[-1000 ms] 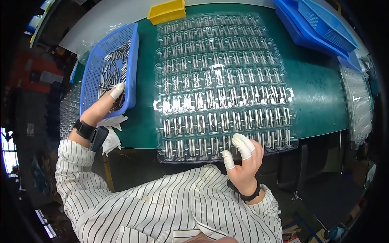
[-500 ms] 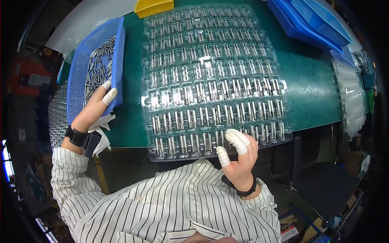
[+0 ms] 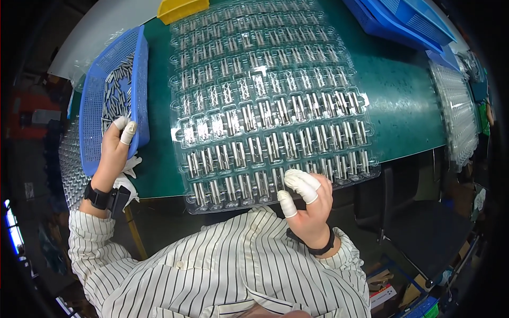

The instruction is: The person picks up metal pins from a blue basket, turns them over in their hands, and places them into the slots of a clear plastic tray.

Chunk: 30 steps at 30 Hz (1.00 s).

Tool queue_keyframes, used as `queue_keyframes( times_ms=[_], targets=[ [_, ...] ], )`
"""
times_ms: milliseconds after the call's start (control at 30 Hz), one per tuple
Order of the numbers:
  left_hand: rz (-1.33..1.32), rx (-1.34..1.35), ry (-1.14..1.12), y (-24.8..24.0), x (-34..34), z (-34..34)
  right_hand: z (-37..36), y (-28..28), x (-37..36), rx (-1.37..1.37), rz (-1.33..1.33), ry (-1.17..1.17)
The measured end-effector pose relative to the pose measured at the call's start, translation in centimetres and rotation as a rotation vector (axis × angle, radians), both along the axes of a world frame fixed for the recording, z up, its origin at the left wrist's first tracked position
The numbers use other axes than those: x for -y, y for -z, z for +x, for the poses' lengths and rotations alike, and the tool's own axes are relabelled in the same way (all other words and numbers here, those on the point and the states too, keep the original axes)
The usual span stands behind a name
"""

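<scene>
A large clear plastic tray with rows of small metal pins in its pockets lies on the green table. My right hand, with white finger cots, rests its fingertips on the tray's near edge; whether it pinches a pin I cannot tell. My left hand, also with finger cots, grips the near rim of a blue mesh basket holding several loose metal pins. Both wrists wear dark bands.
A yellow bin sits at the table's far edge. Blue trays are stacked at the far right. Stacks of clear trays stand at the right and at the left below the basket.
The view has shifted, so the basket and tray sit further left. My left hand stays at the basket's near rim, and my right hand stays at the tray's near edge.
</scene>
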<state>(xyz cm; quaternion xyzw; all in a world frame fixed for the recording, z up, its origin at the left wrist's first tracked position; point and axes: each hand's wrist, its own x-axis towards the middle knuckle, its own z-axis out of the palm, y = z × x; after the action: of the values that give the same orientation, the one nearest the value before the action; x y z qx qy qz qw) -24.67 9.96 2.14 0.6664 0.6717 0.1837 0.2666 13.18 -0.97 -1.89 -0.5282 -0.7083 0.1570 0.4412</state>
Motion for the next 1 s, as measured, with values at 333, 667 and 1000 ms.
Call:
queue_keyframes(
  times_ms=[333,667,1000],
  targets=[
    [0.000,0.113,-0.148,0.3,-0.9,3.3,3.5,-0.2,0.0,-0.106,0.031,-0.023],
    [-0.339,0.398,-0.417,-2.9,-1.3,7.2,6.9,-3.2,1.0,-0.129,-0.014,-0.070],
    [-0.121,0.623,-0.578,-2.2,-5.5,6.7,7.9,-1.8,-0.6,-0.114,-0.020,-0.095]
  ],
)
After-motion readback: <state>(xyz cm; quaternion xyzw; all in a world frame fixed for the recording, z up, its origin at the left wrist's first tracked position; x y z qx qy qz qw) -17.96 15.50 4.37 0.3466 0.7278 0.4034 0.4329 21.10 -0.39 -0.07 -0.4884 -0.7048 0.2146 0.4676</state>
